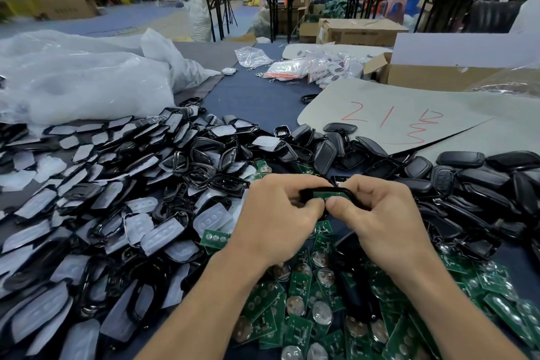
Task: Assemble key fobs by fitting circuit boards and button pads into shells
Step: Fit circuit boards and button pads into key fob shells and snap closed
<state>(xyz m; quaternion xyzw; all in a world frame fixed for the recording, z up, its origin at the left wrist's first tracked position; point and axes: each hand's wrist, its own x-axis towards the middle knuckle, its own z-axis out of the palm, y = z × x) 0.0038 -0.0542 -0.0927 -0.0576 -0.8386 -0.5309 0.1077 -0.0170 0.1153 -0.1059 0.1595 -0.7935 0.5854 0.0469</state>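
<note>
My left hand (274,213) and my right hand (377,213) hold one black key fob shell (347,192) between them, above the middle of the table. A green circuit board (325,195) sits inside that shell. Both thumbs meet and press on the board's near edge, and the fingers curl round the shell's ends. Loose green circuit boards (301,286) with round coin cells lie heaped under my wrists. Shells with white button pads (163,235) cover the left side. Closed black shell halves (460,159) are piled on the right.
A large clear plastic bag (81,82) lies at the back left. A grey card sheet (394,117) with red writing lies at the back right, beside a cardboard box (432,74). Small bagged fobs (318,66) sit farther back. People work at distant tables.
</note>
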